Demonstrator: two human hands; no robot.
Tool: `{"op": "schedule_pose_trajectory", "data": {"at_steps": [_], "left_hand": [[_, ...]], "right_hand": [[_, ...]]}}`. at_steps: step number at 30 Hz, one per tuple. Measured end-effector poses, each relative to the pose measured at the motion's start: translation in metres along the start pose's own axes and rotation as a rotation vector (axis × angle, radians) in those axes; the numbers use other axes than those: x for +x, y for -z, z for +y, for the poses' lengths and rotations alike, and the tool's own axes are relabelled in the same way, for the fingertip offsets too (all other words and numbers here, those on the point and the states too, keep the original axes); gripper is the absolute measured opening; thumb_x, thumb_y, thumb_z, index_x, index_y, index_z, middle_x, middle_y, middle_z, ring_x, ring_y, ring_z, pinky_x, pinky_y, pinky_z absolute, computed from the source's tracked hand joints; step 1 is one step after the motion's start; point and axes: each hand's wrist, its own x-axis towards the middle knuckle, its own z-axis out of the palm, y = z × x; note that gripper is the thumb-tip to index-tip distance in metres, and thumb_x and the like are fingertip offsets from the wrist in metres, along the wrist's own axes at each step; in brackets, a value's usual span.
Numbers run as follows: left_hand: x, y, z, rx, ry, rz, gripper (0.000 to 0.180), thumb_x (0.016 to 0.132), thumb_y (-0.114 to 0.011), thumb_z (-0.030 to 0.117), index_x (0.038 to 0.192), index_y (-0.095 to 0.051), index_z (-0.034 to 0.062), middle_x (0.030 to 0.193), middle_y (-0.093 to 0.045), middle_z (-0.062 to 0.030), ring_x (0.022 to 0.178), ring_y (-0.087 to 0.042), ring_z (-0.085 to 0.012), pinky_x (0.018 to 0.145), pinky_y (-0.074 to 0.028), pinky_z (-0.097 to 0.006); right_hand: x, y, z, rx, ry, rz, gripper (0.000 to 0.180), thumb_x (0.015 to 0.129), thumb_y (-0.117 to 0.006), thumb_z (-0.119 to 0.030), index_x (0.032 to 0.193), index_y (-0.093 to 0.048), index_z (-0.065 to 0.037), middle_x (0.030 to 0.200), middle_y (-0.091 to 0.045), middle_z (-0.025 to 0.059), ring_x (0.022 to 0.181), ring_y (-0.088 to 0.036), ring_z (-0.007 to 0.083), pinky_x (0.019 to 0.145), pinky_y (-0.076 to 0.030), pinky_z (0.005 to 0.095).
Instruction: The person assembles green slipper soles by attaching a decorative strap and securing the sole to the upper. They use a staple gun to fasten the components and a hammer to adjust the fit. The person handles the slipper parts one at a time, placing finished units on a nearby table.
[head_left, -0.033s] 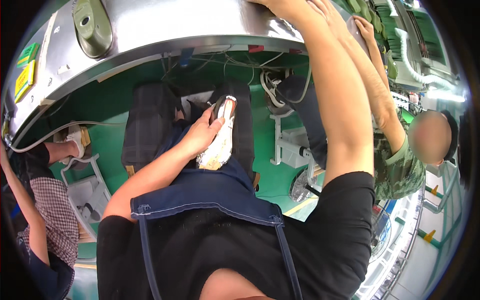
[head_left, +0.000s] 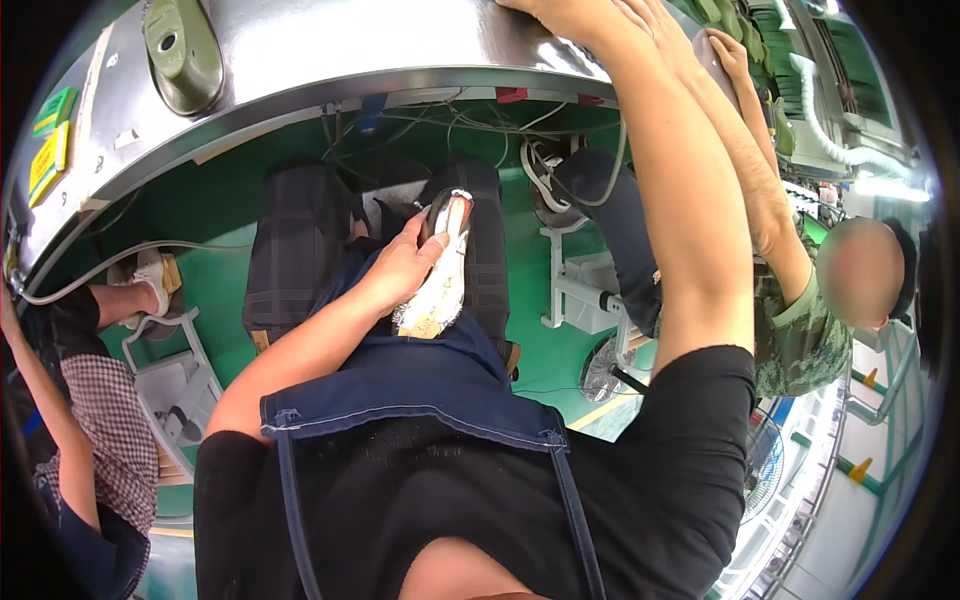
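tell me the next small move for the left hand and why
Probably lift the shoe sole from the lap up to the steel table. The left hand grips it below the table edge, while the right hand already rests on top.

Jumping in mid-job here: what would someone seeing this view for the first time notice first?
Dead centre, the left hand grips a pale shoe sole with a dark heel end on the lap, over a dark blue denim apron. The right hand stretches up to the curved shiny steel worktable at the top edge. At upper left on that table sits an olive-green moulded shoe part.
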Motion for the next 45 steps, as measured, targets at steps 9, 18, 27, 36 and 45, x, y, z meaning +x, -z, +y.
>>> {"op": "schedule_pose_trajectory", "data": {"at_steps": [9,18,27,36,45], "left_hand": [[0.003,0.001,-0.006,0.080,0.031,0.047,0.070,0.108,-0.058,0.036,0.161,-0.032,-0.0012,0.149,-0.056,-0.0231,0.136,-0.056,-0.0287,0.114,-0.041,-0.036],[0.005,0.001,-0.009,-0.006,0.019,0.030,0.074,0.106,-0.060,0.038,0.161,-0.031,-0.0003,0.149,-0.056,-0.0277,0.138,-0.056,-0.0332,0.114,-0.042,-0.037],[0.006,0.003,-0.010,-0.032,0.027,-0.001,0.071,0.107,-0.060,0.034,0.164,-0.030,0.0027,0.149,-0.055,-0.0189,0.134,-0.056,-0.0237,0.112,-0.043,-0.034],[0.006,0.003,0.000,-0.133,0.080,-0.059,0.073,0.106,-0.064,0.022,0.164,-0.026,0.0026,0.146,-0.055,-0.0156,0.133,-0.055,-0.0212,0.111,-0.043,-0.032],[-0.001,0.009,0.015,-0.065,0.062,-0.125,0.090,0.097,-0.074,0.018,0.165,-0.019,-0.0003,0.145,-0.054,-0.0170,0.133,-0.055,-0.0229,0.112,-0.043,-0.032]], "right_hand": [[-0.169,0.052,-0.034,0.721,-0.282,-0.390,0.046,0.074,-0.082,-0.018,0.111,-0.067,0.004,0.087,-0.067,0.0038,0.080,-0.058,0.0102,0.075,-0.051,0.0287],[-0.250,-0.002,-0.029,0.843,-0.465,-0.915,0.041,0.069,-0.081,-0.011,0.102,-0.066,0.006,0.083,-0.067,0.0034,0.078,-0.059,0.0121,0.075,-0.051,0.0282],[-0.241,-0.002,-0.028,0.807,-0.475,-1.005,0.039,0.069,-0.082,-0.011,0.101,-0.067,0.006,0.082,-0.068,0.0031,0.075,-0.060,0.0121,0.074,-0.051,0.0290],[-0.200,0.001,-0.039,0.780,-0.408,-1.013,0.042,0.072,-0.079,-0.017,0.104,-0.065,0.008,0.082,-0.066,0.0069,0.076,-0.059,0.0146,0.075,-0.051,0.0318],[-0.198,-0.011,-0.030,0.700,-0.341,-1.127,0.043,0.071,-0.081,-0.022,0.101,-0.067,0.006,0.080,-0.069,0.0104,0.074,-0.065,0.0175,0.072,-0.053,0.0349]]}}
